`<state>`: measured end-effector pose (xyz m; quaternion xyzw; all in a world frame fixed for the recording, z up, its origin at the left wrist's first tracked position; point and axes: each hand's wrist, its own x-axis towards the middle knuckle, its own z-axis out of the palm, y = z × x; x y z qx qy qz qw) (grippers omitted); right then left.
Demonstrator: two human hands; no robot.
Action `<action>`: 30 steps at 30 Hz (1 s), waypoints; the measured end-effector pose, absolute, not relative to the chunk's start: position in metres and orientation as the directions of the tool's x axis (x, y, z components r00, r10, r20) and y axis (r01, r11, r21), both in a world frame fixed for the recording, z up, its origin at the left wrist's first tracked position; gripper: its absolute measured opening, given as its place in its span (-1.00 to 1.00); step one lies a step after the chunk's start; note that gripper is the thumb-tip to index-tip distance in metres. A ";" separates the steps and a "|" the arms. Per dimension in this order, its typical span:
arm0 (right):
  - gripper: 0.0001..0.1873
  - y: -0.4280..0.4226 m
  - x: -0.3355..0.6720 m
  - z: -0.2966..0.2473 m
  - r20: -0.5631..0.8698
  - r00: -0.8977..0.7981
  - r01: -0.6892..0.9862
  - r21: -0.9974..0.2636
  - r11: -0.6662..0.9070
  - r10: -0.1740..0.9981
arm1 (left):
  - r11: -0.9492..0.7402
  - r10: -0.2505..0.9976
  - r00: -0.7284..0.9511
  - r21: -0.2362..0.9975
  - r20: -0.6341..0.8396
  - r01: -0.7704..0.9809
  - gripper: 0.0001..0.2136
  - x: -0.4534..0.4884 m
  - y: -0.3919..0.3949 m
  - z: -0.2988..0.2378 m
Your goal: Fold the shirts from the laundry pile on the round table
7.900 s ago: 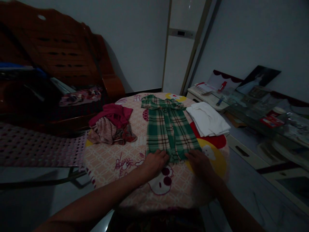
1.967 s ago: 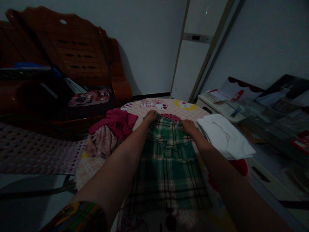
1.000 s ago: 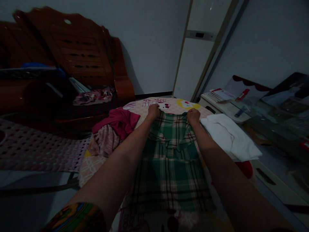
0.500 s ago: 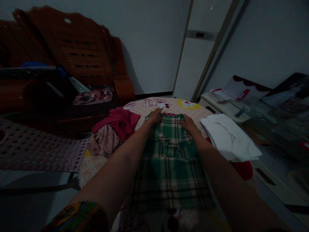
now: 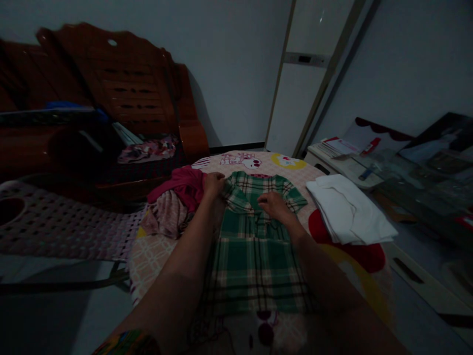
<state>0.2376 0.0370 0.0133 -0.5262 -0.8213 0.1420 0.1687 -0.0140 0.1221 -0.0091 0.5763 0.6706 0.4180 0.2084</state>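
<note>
A green plaid shirt (image 5: 254, 266) lies spread on the round table, its collar end away from me and its short sleeves out to the sides. My left hand (image 5: 214, 185) is at the far left sleeve, fingers bunched at its edge and seemingly pinching the cloth. Over the upper chest of the shirt is my right hand (image 5: 272, 204), with loosely bent fingers pointing left and no cloth visibly lifted in them. Left of my left forearm lie a crumpled magenta cloth (image 5: 181, 185) and a pinkish-beige cloth (image 5: 166, 214). Folded white cloth (image 5: 347, 209) lies to the right.
A patterned tablecloth (image 5: 151, 254) covers the round table. A woven chair (image 5: 74, 222) stands at the left, with a carved wooden bench (image 5: 129, 84) behind it. On the right are a white cabinet (image 5: 354, 170) with papers and a glass-topped surface (image 5: 417, 187).
My left hand has moved left from the collar to the left sleeve. My right hand has come off the right shoulder, inward and nearer to me. The right sleeve now lies uncovered.
</note>
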 end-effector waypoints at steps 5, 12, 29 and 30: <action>-0.82 0.022 0.223 -0.004 0.195 -0.427 0.779 -0.416 0.469 0.883 | 0.013 0.980 -0.145 0.693 0.133 0.721 -0.91 -0.025 0.116 -0.013; -0.82 0.020 0.226 -0.021 0.255 -0.465 0.790 -0.313 0.527 0.848 | 0.093 0.993 -0.005 0.766 -0.116 0.636 -0.82 -0.034 0.116 -0.010; -0.84 0.015 0.227 -0.012 0.230 -0.465 0.745 -0.419 0.519 0.855 | 0.083 0.994 -0.088 0.947 -0.058 0.309 -0.76 -0.005 0.109 0.007; -0.85 0.015 0.227 -0.012 0.242 -0.453 0.730 -0.452 0.513 0.858 | 0.067 0.995 -0.087 0.948 -0.041 0.312 -0.76 -0.004 0.108 0.007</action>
